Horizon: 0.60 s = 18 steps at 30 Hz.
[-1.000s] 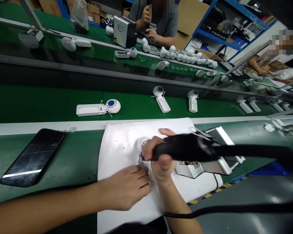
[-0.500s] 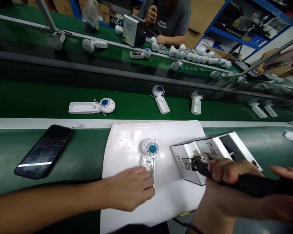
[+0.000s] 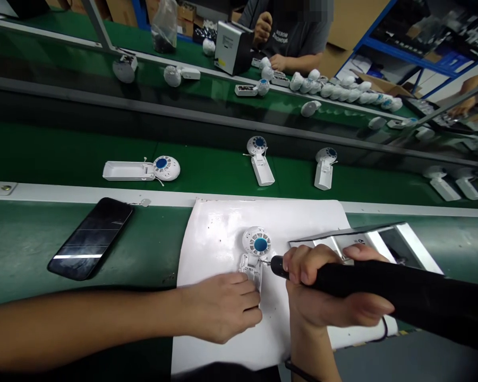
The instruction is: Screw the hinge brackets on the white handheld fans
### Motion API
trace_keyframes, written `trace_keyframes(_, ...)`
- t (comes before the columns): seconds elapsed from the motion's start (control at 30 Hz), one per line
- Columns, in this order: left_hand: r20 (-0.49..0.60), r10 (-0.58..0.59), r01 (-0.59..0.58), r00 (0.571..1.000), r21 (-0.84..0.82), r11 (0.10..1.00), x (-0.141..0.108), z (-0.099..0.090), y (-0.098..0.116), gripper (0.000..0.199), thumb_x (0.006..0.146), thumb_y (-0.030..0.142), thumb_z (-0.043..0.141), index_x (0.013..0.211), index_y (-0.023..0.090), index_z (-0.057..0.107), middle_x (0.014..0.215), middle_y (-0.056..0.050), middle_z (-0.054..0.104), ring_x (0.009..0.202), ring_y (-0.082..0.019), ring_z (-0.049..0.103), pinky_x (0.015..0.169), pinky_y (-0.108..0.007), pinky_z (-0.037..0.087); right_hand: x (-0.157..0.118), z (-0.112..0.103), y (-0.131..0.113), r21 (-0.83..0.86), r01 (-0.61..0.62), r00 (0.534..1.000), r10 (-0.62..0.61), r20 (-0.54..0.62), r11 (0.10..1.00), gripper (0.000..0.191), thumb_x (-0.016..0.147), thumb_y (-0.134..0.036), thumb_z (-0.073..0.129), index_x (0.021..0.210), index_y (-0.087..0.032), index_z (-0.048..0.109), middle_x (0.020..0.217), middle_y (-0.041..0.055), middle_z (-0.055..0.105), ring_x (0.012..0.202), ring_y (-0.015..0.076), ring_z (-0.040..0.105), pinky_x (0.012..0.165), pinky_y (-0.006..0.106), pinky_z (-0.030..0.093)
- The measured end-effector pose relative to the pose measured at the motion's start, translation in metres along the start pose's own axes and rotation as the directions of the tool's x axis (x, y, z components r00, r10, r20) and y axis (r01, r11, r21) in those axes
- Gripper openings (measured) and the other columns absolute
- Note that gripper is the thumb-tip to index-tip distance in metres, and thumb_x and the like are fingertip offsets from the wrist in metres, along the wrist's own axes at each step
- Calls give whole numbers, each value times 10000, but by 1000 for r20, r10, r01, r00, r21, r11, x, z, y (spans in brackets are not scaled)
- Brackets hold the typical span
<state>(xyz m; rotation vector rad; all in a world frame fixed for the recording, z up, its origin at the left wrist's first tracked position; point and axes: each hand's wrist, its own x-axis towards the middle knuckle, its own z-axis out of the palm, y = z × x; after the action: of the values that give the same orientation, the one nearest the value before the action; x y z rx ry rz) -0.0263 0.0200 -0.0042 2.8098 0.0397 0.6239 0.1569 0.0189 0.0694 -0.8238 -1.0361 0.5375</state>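
Note:
My left hand (image 3: 227, 306) is closed around the handle of a white plastic housing, which looks like a small handheld fan (image 3: 256, 242), on the white sheet. The housing's round head has a blue centre and points away from me; its handle is mostly covered by my fingers. My right hand (image 3: 322, 286) grips a black electric screwdriver (image 3: 354, 284), held almost level. Its thin bit reaches the hinge area between head and handle; whether it touches a screw I cannot tell. Behind my right hand stands a silver screw feeder box (image 3: 382, 244), partly hidden.
A black phone (image 3: 91, 239) lies left of the white sheet (image 3: 213, 228). Beyond a white rail, several similar white housings (image 3: 258, 159) rest on the green belt (image 3: 211, 175). Across the line, a person in a grey shirt (image 3: 287, 40) sits behind rows of white parts.
My right hand has brought the screwdriver left, from the feeder box's front to the housing. My left hand still holds the housing. The camera view has shifted slightly.

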Motion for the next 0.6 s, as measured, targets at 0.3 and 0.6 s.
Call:
trace_keyframes(0.3,15,-9,9,1000,-9,1000,0,-1,0,157,1089,248,633,948,190,669,952,-71,670,877,-227,582,865,-384,475,-2,4,11,49,-70,997,68,41,996,418,956,-693,713,1074,-318,571,554,-128,540,363,116,426,419,268,464)
trace_keyframes(0.6,-117,-98,112,988,122,986,2,7,7,350,1059,496,671,940,168,699,920,-68,694,937,-276,628,1167,-528,454,-7,13,23,99,-161,985,153,82,982,294,941,-486,775,1045,-286,585,569,-113,535,413,93,425,453,229,399)
